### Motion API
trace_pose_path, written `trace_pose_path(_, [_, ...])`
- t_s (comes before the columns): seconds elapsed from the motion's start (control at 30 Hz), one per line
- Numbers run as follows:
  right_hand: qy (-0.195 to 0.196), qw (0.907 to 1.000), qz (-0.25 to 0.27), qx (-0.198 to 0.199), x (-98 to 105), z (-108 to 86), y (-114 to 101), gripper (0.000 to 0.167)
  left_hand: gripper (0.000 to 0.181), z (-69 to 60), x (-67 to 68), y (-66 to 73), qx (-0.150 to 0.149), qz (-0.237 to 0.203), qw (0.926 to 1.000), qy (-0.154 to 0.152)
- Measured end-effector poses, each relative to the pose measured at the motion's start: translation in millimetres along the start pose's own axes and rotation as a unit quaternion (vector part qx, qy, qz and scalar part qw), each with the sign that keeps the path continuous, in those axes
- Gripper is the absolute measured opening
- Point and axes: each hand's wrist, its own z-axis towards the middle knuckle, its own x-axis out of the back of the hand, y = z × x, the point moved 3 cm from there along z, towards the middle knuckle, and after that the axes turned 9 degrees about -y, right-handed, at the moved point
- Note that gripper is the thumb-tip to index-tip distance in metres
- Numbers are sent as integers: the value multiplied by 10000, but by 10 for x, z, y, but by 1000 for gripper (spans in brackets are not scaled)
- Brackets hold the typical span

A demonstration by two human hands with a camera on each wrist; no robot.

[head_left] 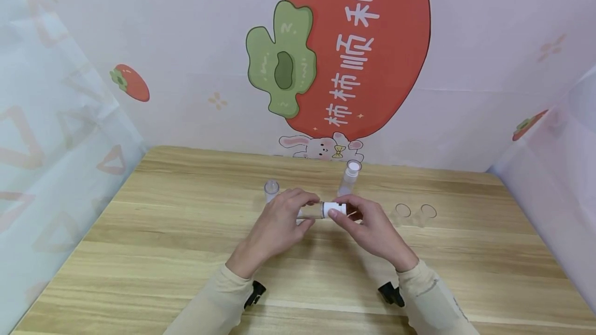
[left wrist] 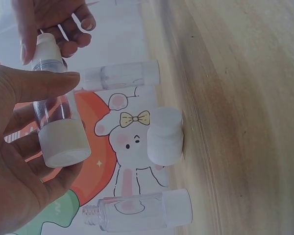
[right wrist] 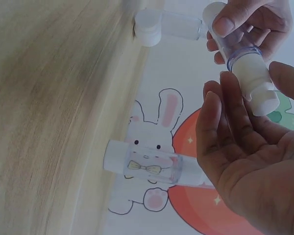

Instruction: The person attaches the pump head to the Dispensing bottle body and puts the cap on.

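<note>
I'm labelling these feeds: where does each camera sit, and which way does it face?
Head: on the head, facing forward and down at the table and backdrop; left hand, right hand and sleeves show.
Left wrist: on that wrist, facing the held bottle and backdrop; left hand near, right hand beyond.
Right wrist: on that wrist, facing the same bottle; right hand near, left hand beyond.
Both wrist views share the bottle and rabbit drawing.

I can read white characters [head_left: 355, 55], 柿柿顺利, set sideways up the red persimmon [head_left: 391, 56] on the wall [head_left: 186, 25] before me.
</note>
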Motion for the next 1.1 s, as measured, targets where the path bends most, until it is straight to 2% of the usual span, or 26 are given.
trace_pose_path(0.17, [-29,9998,23,-178,-4,1,6,24,38,-6,8,5,-42,-28,10000,7])
trace_pose_path(0.3, [-51,9999,18,-150,14,5,-5,27,38,-4,5,0,-40,-1,10000,-1])
trace_pose_path(0.57, [53,9984,-6,557,69,-6,-6,45,39,1,11,0,4,-23,10000,7])
trace_pose_path(0.73, [43,9971,35,756,49,-2,-11,39,39,-4,10,4,-68,-144,9999,29])
trace_pose_path(1.1, [43,9978,47,663,34,-3,-6,30,39,-1,2,11,-30,-66,10000,-22])
